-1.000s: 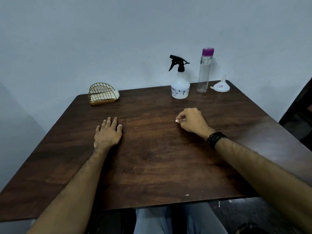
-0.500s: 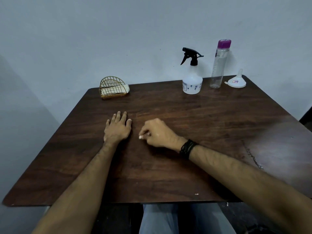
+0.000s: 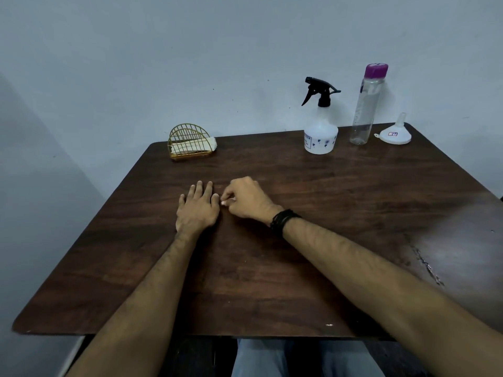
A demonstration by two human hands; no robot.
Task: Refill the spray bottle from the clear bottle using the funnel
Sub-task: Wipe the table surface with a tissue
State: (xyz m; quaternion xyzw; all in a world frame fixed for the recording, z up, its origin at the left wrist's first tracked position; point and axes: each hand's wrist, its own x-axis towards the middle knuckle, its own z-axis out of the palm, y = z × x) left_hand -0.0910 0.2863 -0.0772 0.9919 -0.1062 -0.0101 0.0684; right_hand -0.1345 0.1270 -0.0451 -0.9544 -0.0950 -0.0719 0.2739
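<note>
Left hand (image 3: pixel 197 209) flat on tabletop (image 3: pixel 313 213), fingers straight. Right hand (image 3: pixel 249 198) just beside it, fingers curled, pinching small white bit. Spray bottle (image 3: pixel 321 123), clear bottle (image 3: pixel 366 104), funnel (image 3: pixel 394 133) in row at far edge, untouched. Wire holder (image 3: pixel 189 141) far left.

Item count: one spray bottle (image 3: pixel 320 131), one clear bottle (image 3: pixel 366 110), one white funnel (image 3: pixel 395 133), one gold wire napkin holder (image 3: pixel 187 142), one wooden table (image 3: pixel 326 213), two hands, one black wristband (image 3: pixel 283 217).
</note>
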